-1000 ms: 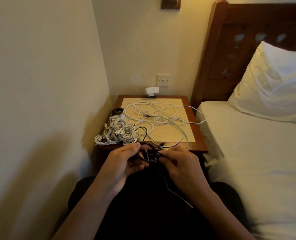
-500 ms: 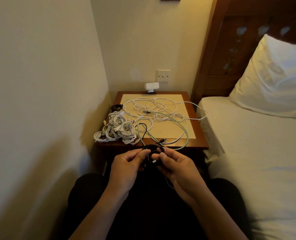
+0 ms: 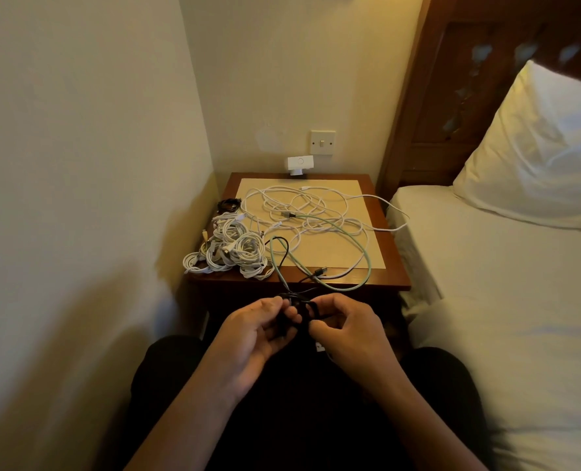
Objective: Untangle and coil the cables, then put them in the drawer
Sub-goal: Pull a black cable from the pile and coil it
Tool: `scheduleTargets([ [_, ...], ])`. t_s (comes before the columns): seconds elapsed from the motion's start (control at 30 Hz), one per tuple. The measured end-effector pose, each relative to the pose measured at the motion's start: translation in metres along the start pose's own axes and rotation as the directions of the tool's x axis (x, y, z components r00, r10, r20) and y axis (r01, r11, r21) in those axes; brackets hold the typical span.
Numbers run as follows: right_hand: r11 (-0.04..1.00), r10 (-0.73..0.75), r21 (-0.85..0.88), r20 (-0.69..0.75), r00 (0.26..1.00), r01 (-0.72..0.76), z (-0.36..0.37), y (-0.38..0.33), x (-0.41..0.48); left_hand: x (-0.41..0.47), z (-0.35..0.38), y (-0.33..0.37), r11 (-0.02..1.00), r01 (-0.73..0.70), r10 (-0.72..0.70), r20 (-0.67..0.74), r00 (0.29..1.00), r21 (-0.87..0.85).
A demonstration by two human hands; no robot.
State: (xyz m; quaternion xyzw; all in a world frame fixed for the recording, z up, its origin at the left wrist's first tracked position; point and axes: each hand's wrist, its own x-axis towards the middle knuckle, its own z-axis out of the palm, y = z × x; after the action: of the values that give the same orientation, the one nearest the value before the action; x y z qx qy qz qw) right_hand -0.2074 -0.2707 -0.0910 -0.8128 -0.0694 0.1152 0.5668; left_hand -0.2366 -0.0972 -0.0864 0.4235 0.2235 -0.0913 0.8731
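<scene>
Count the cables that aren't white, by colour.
Black: 2, the black cable gripped by the left hand and right hand, and a black coil on the nightstand.
Green: 1, the green cable.
Total: 3.

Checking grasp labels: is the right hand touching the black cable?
Touching. In the head view the right hand pinches the black cable, fingers curled round its coil.

Dim, warm yellow light comes from about 2 o'clock, and the pillow (image 3: pixel 537 147) and bed sheet (image 3: pixel 486 266) are the brightest areas. Broad soft shadows lie on the wall (image 3: pixel 78 198) from 7 to 9 o'clock. The black cable (image 3: pixel 319 271) melts into the dark lap at 6 o'clock. Wide-angle distortion bows the edges, and detail is soft and slightly grainy
</scene>
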Motion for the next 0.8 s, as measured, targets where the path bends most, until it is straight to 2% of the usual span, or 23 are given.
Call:
scheduleTargets([
  [0.07, 0.995, -0.027, -0.092, 0.025, 0.999, 0.029, 0.0, 0.002, 0.0, -0.002, -0.001, 0.0, 1.0, 0.018, -0.018, 0.002, 1.0, -0.022],
  [0.17, 0.989, -0.057, -0.132, 0.085, 0.995, 0.068, -0.002, -0.002, -0.001, -0.004, -0.003, 0.003, 0.99, 0.064, -0.062, 0.019, 0.998, -0.123],
  [0.23, 0.986, -0.09, -0.129, 0.116, 0.989, 0.105, -0.007, -0.005, 0.001, -0.006, -0.003, 0.003, 0.981, 0.09, -0.084, 0.041, 0.996, -0.173],
  [0.33, 0.995, -0.084, -0.036, 0.169, 0.982, 0.092, -0.015, -0.01, 0.004, -0.009, -0.002, 0.008, 0.989, 0.07, -0.061, 0.068, 0.996, -0.128],
  [0.4, 0.997, -0.07, 0.031, 0.164, 0.984, 0.066, -0.017, -0.011, 0.003, -0.012, -0.003, 0.014, 1.0, 0.025, -0.024, 0.108, 0.994, -0.009],
  [0.47, 0.996, -0.088, -0.003, 0.142, 0.986, 0.089, -0.018, -0.008, 0.003, -0.015, -0.006, 0.019, 0.974, -0.018, -0.02, 0.165, 0.986, 0.227],
  [0.57, 0.97, -0.124, -0.184, 0.181, 0.976, 0.158, -0.016, -0.005, 0.0, -0.019, -0.008, 0.017, 0.825, -0.086, -0.018, 0.179, 0.984, 0.558],
  [0.63, 0.95, -0.151, -0.249, 0.162, 0.975, 0.189, -0.012, -0.004, -0.002, -0.021, -0.006, 0.012, 0.739, -0.159, 0.077, 0.153, 0.985, 0.655],
  [0.67, 0.953, -0.157, -0.235, 0.15, 0.976, 0.19, -0.011, -0.004, -0.002, -0.022, -0.004, 0.01, 0.743, -0.187, 0.119, 0.148, 0.982, 0.643],
  [0.7, 0.964, -0.151, -0.198, 0.14, 0.979, 0.177, -0.009, -0.004, -0.002, -0.022, -0.002, 0.008, 0.79, -0.199, 0.141, 0.145, 0.979, 0.58],
  [0.8, 0.994, -0.082, -0.063, 0.142, 0.987, 0.092, -0.005, -0.003, 0.0, -0.021, 0.003, 0.003, 0.942, -0.149, 0.112, 0.136, 0.984, 0.301],
])
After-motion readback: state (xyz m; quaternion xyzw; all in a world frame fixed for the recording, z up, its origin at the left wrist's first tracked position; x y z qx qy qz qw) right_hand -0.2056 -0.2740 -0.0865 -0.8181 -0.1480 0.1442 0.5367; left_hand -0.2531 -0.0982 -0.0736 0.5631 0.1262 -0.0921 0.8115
